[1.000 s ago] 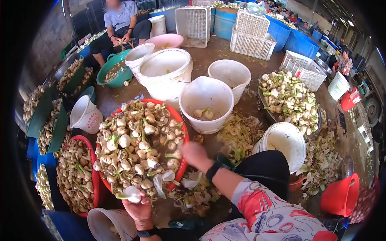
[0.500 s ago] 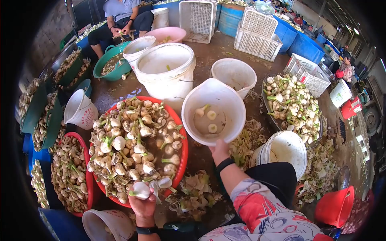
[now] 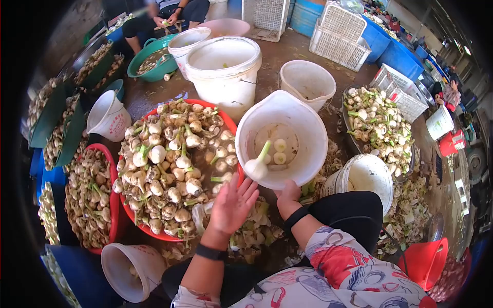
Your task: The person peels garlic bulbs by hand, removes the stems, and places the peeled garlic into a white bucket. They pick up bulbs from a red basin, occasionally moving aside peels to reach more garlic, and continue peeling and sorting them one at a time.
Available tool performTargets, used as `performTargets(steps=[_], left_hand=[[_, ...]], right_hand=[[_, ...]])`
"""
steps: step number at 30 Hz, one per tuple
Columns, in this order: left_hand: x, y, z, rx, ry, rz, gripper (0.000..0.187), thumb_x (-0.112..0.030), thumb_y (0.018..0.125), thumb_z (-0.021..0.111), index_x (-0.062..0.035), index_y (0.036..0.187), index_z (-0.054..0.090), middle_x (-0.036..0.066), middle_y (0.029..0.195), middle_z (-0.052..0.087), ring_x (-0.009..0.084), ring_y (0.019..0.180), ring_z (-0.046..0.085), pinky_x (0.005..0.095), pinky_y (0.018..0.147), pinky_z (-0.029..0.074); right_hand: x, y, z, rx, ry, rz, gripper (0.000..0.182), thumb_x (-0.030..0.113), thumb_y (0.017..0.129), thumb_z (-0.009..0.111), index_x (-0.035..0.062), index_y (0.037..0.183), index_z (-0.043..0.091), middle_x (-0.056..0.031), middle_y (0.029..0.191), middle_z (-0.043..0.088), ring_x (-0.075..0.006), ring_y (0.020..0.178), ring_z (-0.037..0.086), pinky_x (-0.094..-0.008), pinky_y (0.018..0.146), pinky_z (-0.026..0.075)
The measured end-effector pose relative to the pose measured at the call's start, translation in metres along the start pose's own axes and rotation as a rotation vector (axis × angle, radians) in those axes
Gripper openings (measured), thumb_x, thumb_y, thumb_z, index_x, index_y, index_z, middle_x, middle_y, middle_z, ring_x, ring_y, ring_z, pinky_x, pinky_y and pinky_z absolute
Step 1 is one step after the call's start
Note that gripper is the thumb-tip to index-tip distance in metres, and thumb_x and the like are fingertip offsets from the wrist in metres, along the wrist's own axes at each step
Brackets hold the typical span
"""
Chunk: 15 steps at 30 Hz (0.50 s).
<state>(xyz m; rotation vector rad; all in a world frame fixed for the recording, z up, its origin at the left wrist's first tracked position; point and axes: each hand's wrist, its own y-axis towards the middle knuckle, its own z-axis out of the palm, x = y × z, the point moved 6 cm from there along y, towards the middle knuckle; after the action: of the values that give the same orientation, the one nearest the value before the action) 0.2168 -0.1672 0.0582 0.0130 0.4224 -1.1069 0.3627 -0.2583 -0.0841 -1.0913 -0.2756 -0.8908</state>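
A white bucket [image 3: 312, 120] tilts toward me, with my right hand [image 3: 288, 197] gripping its lower rim. Just off the fingertips of my left hand [image 3: 233, 205], which is spread with the palm up, a white garlic bulb [image 3: 256, 168] with a green stem appears at the bucket's near-left rim, slightly blurred. Inside the bucket lie a few pale garlic pieces [image 3: 280, 146]. To the left, a red basin [image 3: 229, 121] is heaped with garlic bulbs [image 3: 159, 177], many with soil on them.
Garlic skins [image 3: 254, 226] litter the floor before me. Around stand a large white bucket [image 3: 223, 87], another white bucket [image 3: 367, 182], a red bucket [image 3: 423, 262] and a metal tray of garlic [image 3: 380, 128]. A seated person's hands [image 3: 167, 21] show at the top left.
My left hand has moved up and right from the basin's near edge and opened, letting go of the garlic bulb. The view has shifted slightly.
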Motion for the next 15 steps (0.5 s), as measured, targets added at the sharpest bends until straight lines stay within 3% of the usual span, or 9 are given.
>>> performTargets(steps=[2,4,5,9,13,15], left_hand=[[-0.008,-0.001,0.01,0.034,0.065,0.111,0.057,-0.037,0.085,0.042,-0.0043,0.128,0.024,0.019,0.128,0.029,0.0299,0.117,0.034,0.0375,0.097,0.031],[-0.021,-0.003,0.006,-0.02,0.156,0.247,0.054,-0.034,0.085,0.043,-0.0031,0.127,0.026,0.019,0.125,0.032,0.0277,0.115,0.037,0.034,0.095,0.034],[-0.028,-0.005,-0.006,-0.123,0.152,0.261,0.051,-0.031,0.085,0.043,-0.0023,0.125,0.029,0.019,0.124,0.035,0.0272,0.114,0.038,0.033,0.093,0.036],[-0.042,-0.033,-0.011,-0.133,0.17,0.293,0.048,-0.026,0.085,0.044,-0.0002,0.123,0.032,0.017,0.117,0.043,0.0264,0.109,0.044,0.0321,0.091,0.038],[-0.053,-0.061,-0.011,-0.184,0.301,0.344,0.042,-0.021,0.084,0.045,0.0013,0.119,0.035,0.015,0.11,0.049,0.0253,0.102,0.049,0.0327,0.089,0.039],[-0.056,-0.067,-0.016,-0.219,0.286,0.363,0.039,-0.018,0.084,0.044,0.0017,0.117,0.036,0.015,0.107,0.051,0.0244,0.098,0.052,0.0322,0.085,0.043]], right_hand=[[0.009,-0.01,-0.001,-0.009,-0.093,0.03,0.042,0.002,0.069,0.041,-0.0018,0.11,0.04,-0.0174,0.103,0.049,-0.0348,0.09,0.054,-0.0465,0.072,0.05],[0.019,-0.011,0.004,0.033,-0.035,0.005,0.042,0.002,0.069,0.04,-0.0021,0.111,0.039,-0.0171,0.103,0.049,-0.0346,0.09,0.054,-0.0471,0.072,0.05],[0.022,-0.01,0.004,0.069,0.022,-0.011,0.043,0.003,0.069,0.04,-0.0025,0.112,0.038,-0.0168,0.103,0.049,-0.0345,0.09,0.054,-0.0477,0.071,0.05],[0.035,0.01,0.016,0.054,0.062,-0.043,0.039,0.003,0.071,0.039,-0.0025,0.109,0.038,-0.0168,0.099,0.049,-0.0334,0.085,0.055,-0.0457,0.066,0.052],[0.053,0.04,0.014,-0.112,0.033,-0.149,0.026,0.005,0.074,0.038,-0.0018,0.1,0.039,-0.0168,0.093,0.049,-0.0314,0.074,0.057,-0.039,0.056,0.054],[0.061,0.053,0.016,-0.062,0.042,-0.148,0.029,0.006,0.075,0.038,-0.0026,0.103,0.037,-0.0184,0.096,0.047,-0.0332,0.079,0.055,-0.0414,0.061,0.053]])
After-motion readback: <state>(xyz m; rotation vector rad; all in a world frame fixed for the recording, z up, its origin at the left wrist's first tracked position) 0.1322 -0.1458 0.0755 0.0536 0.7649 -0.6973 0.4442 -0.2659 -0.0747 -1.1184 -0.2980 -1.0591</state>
